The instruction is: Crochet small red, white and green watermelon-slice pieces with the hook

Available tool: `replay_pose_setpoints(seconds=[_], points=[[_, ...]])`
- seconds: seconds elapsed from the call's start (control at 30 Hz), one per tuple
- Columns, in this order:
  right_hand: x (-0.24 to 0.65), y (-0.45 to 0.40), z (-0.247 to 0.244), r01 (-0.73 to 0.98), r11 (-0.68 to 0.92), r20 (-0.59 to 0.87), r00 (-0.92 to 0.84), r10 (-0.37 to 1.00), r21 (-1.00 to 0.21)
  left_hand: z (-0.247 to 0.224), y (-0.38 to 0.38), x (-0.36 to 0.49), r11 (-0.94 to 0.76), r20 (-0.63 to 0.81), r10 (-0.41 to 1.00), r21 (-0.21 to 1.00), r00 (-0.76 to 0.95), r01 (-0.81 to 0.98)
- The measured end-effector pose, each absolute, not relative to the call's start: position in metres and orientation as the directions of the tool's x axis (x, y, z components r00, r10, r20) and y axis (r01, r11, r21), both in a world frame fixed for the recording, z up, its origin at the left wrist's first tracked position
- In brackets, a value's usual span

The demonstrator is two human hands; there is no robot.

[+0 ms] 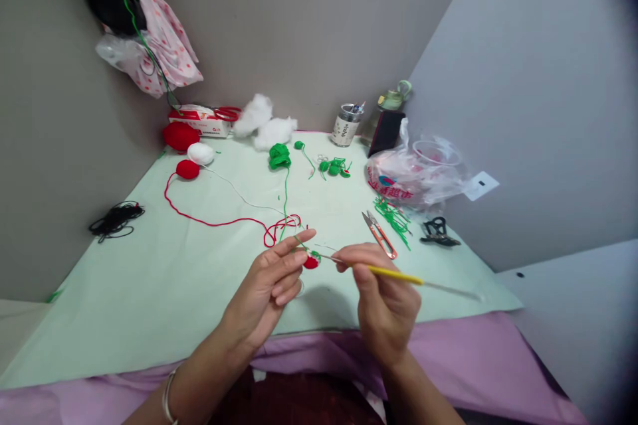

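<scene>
My left hand (273, 285) pinches a small crocheted piece (312, 261), red below with green and white along its top. Green yarn runs from a green yarn ball (280, 156) over the raised left index finger to the piece. In my right hand (381, 299) is a crochet hook (391, 273) with a yellow handle, held like a pen. Its thin metal tip meets the top of the crocheted piece; the exact stitch is too small to make out. Loose red yarn (272, 234) lies just beyond my left fingers.
Orange-handled thread snips (381, 236) and green yarn scraps (393, 219) lie to the right, before a plastic bag (416, 172). Red yarn balls (187, 169), a white ball (201, 153) and white stuffing (274, 133) sit at the back. Black cord (117, 220) lies left.
</scene>
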State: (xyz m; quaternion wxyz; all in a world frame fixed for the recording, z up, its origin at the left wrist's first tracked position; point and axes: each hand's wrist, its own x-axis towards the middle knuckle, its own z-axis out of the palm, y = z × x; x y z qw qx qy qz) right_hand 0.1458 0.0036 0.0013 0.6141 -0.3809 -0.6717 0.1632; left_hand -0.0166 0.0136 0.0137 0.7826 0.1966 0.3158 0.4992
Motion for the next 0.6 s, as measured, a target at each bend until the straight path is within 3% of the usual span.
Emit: replay_pose_setpoints(seconds=[0.1, 0.23, 0.33, 0.43, 0.5, 0.6], points=[[0.145, 0.006, 0.008, 0.121, 0.58, 0.59, 0.087, 0.802, -0.806, 0.016, 0.012, -0.017, 0.401, -0.26, 0.915, 0.669, 0.307, -0.626], [0.141, 0.009, 0.006, 0.17, 0.592, 0.603, 0.018, 0.798, -0.788, 0.015, 0.009, -0.012, 0.321, -0.228, 0.946, 0.755, 0.23, -0.572], [0.139, 0.007, -0.002, 0.374, 0.677, 0.716, -0.049, 0.697, -0.634, 0.011, 0.008, -0.008, 0.273, -0.21, 0.962, 0.764, 0.174, -0.585], [0.141, 0.005, -0.008, 0.488, 0.741, 0.802, -0.128, 0.583, -0.461, 0.008, 0.01, -0.009, 0.385, -0.264, 0.923, 0.667, 0.281, -0.637], [0.143, 0.005, -0.007, 0.424, 0.707, 0.765, -0.051, 0.642, -0.565, 0.007, 0.013, -0.011, 0.442, -0.296, 0.897, 0.603, 0.328, -0.664], [0.145, 0.008, -0.001, 0.149, 0.564, 0.581, 0.115, 0.806, -0.812, 0.008, 0.015, -0.015, 0.407, -0.305, 0.912, 0.599, 0.274, -0.689]])
